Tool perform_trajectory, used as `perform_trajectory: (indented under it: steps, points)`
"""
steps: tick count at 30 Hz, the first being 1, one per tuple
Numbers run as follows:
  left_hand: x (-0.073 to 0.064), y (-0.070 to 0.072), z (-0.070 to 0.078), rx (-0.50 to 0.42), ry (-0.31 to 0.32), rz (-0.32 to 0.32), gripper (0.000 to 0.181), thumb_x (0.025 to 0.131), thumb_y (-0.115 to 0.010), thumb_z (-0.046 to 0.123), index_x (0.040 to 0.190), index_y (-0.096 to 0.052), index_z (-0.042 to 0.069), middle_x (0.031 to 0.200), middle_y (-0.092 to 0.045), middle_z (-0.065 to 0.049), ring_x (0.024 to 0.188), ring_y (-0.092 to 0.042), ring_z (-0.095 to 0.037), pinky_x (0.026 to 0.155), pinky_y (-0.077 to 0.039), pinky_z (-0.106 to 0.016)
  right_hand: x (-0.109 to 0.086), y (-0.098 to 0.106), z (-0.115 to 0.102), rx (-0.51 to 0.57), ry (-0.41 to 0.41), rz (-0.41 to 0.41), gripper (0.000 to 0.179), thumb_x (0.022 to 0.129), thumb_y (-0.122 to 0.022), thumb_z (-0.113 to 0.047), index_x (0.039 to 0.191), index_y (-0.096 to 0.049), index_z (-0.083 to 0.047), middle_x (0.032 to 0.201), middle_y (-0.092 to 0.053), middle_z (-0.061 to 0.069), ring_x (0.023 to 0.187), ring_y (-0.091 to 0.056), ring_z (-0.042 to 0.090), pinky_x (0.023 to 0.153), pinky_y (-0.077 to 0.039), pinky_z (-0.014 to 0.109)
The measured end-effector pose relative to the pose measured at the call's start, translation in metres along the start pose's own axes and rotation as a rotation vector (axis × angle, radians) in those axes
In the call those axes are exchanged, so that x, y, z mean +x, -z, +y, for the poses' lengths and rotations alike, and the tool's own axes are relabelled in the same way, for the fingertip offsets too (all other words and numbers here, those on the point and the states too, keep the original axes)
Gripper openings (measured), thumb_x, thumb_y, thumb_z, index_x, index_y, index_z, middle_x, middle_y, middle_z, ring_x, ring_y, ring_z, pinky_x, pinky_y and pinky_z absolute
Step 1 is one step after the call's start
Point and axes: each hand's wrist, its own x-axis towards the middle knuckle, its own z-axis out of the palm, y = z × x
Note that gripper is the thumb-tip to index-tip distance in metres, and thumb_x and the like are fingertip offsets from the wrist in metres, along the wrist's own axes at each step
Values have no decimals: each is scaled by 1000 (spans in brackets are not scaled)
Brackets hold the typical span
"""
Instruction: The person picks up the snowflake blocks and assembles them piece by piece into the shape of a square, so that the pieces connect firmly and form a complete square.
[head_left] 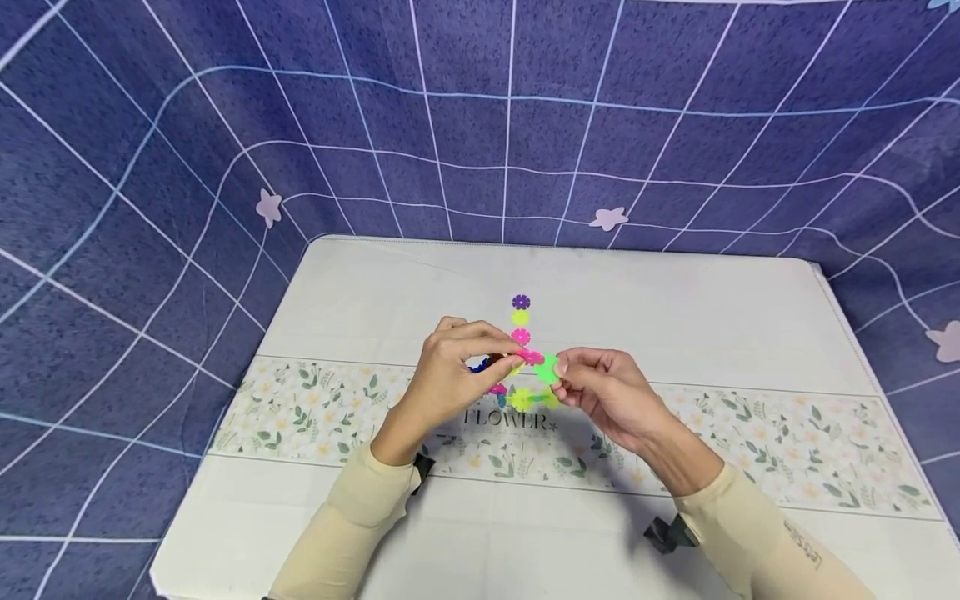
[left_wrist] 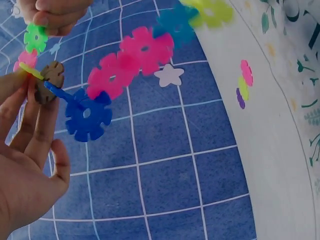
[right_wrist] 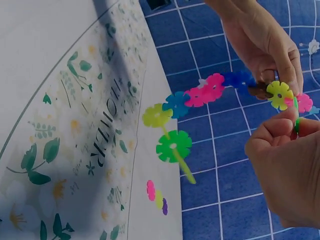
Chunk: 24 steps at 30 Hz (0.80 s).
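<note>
A chain of notched, flower-shaped plastic discs hangs in a curve between both hands above the table. My left hand pinches it near a yellow disc and a pink disc. Between the thumb and fingers of my right hand is a bright green disc, touching that pink one. From the left hand the chain runs through a brown disc, a blue disc, pink discs and a teal disc. Yellow-green and green discs form its far end.
On the white table mat, beyond the hands, lie a purple disc, a yellow disc and another pink disc in a row. A floral band with lettering crosses the mat. Blue grid cloth stands behind.
</note>
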Motion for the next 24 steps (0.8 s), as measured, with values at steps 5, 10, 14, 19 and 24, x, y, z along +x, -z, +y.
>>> perform_trajectory:
  steps: [5, 10, 14, 19, 24]
  points:
    - [-4, -1, -4, 23, 36, 26, 11, 80, -79, 22, 90, -79, 18, 87, -75, 7, 79, -66, -6, 81, -41, -27, 4, -3, 0, -10, -9, 0, 10, 94, -58, -6, 98, -62, 2, 78, -65, 3, 70, -60, 11, 64, -49, 20]
    - [-7, -5, -6, -27, 58, 52, 10, 81, -78, 21, 90, -80, 17, 87, -75, 6, 80, -67, -6, 80, -42, -27, 5, -5, -1, 24, -50, -12, 11, 96, -57, -7, 100, -62, 1, 78, -65, 3, 69, -59, 11, 65, -50, 21]
    - [-7, -7, -3, -46, 43, 76, 10, 82, -78, 22, 90, -80, 16, 87, -75, 5, 80, -67, -7, 79, -41, -27, 3, -9, -5, 37, -44, -17, 9, 96, -57, -7, 98, -64, -1, 77, -65, 2, 68, -58, 12, 64, -49, 21]
    - [-5, -3, 1, 8, 25, 47, 10, 82, -78, 23, 91, -79, 17, 88, -75, 6, 80, -68, -5, 84, -40, -31, 2, -9, -7, 16, -43, -5, 9, 95, -58, -7, 98, -64, -1, 77, -65, 2, 68, -58, 12, 64, -50, 21]
    - [-1, 6, 1, 73, 28, -69, 9, 82, -78, 23, 91, -78, 21, 90, -74, 9, 86, -67, -5, 88, -38, -33, 8, -7, -8, -84, -61, -3, 11, 95, -59, -10, 97, -63, 0, 77, -63, 3, 67, -57, 12, 62, -48, 21]
